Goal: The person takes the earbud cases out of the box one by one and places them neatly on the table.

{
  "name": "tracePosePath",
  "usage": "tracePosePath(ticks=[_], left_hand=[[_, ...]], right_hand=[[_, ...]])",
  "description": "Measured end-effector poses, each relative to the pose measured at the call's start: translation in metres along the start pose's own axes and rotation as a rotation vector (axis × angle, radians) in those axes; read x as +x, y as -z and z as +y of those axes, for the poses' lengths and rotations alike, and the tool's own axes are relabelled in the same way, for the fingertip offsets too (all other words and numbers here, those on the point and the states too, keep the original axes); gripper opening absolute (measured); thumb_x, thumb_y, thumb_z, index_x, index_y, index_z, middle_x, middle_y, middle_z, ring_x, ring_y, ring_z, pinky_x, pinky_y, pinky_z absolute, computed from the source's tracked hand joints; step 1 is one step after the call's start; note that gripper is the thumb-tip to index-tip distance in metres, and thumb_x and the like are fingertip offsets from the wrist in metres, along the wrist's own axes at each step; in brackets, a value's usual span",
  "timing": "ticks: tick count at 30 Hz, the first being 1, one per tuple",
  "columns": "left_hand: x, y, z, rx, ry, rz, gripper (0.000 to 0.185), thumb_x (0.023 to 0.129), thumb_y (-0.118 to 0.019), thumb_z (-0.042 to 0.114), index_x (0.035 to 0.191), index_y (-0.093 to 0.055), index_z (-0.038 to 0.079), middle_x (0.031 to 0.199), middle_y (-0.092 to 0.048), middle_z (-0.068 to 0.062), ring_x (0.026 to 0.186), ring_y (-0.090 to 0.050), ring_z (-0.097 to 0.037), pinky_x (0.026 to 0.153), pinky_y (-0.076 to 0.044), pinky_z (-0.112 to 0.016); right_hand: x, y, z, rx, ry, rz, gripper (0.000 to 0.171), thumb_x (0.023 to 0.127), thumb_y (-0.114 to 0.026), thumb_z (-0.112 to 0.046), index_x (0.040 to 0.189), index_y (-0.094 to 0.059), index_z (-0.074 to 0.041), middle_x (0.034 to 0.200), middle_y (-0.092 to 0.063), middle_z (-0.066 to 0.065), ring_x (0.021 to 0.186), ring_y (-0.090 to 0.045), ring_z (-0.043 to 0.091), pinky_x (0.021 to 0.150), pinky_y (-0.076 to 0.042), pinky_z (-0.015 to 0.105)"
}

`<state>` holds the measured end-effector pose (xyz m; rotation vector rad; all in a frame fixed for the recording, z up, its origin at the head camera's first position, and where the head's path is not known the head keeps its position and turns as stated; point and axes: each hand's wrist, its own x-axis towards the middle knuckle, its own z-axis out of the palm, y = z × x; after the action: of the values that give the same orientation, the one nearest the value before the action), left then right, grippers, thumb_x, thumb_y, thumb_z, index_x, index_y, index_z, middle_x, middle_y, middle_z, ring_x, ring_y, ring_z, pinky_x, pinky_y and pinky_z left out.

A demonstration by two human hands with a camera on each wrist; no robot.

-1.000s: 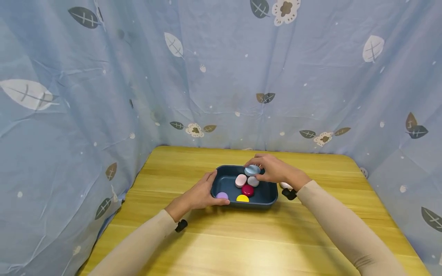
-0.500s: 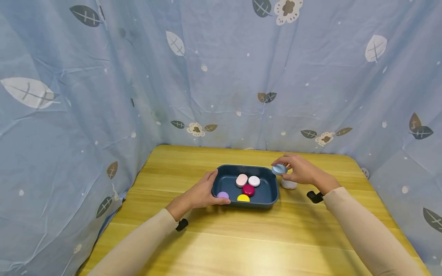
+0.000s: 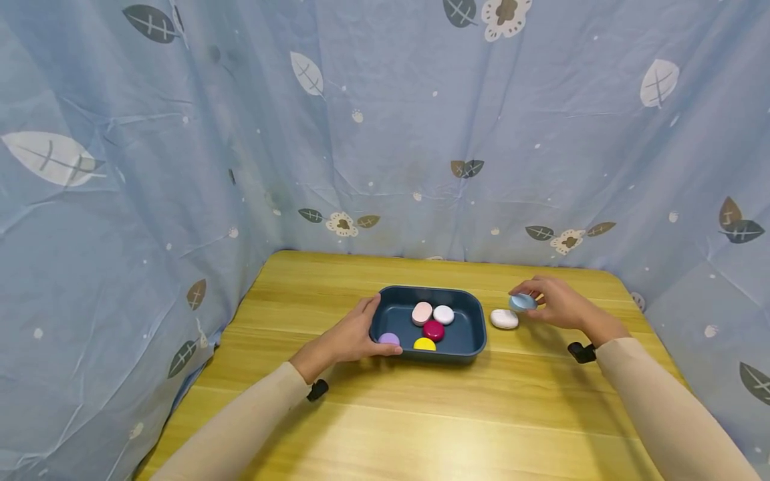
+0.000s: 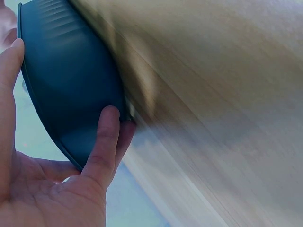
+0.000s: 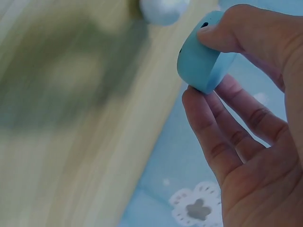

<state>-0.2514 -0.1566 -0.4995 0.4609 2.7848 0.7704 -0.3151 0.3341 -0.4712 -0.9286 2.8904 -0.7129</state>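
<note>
My left hand (image 3: 349,334) holds the left end of a dark blue rectangular tray (image 3: 475,347), its thumb along the near side. In the left wrist view, fingertips rest against the outer wall of the tray (image 4: 75,80). Beyond the right end of the tray, my right hand (image 3: 562,304) pinches a light blue oval piece (image 3: 522,302) just above the table. Small dark slots show on the side of this blue piece (image 5: 199,59) in the right wrist view. A white rounded piece (image 3: 504,319) lies on the table between the tray and the right hand.
Inside the tray sit a pale pink piece (image 3: 422,312), a white piece (image 3: 444,314), a dark red piece (image 3: 433,330), a yellow piece (image 3: 424,344) and a purple piece (image 3: 388,339). A patterned blue curtain (image 3: 391,133) surrounds the wooden table (image 3: 385,421).
My right hand has carried the light blue piece out of the tray to the right, past the white piece on the table. The left hand stays on the tray.
</note>
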Motion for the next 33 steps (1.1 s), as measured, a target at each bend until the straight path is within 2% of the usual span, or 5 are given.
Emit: tracePosePath(ticks=[16,33], left_hand=[[0.001,0.0,0.0,0.007,0.001,-0.005,0.142,0.087,-0.091,0.081,0.187,-0.022,0.008,0.192,-0.028,-0.021,0.171,-0.046,-0.044,0.138,-0.046,-0.062],[0.001,0.001,0.0,0.008,0.009,-0.009,0.142,0.087,-0.09,0.082,0.187,-0.021,0.009,0.192,-0.028,-0.021,0.171,-0.046,-0.044,0.138,-0.045,-0.063]], right_hand=[[-0.024,-0.004,0.031,0.001,-0.1,-0.062,0.041,0.097,-0.091,0.0,0.137,-0.084,-0.004,0.128,-0.082,0.017,0.109,-0.079,0.033,0.087,-0.072,0.042],[-0.031,-0.011,0.04,0.027,-0.088,-0.085,0.04,0.096,-0.092,-0.001,0.136,-0.085,-0.008,0.132,-0.081,0.018,0.11,-0.078,0.03,0.083,-0.07,0.032]])
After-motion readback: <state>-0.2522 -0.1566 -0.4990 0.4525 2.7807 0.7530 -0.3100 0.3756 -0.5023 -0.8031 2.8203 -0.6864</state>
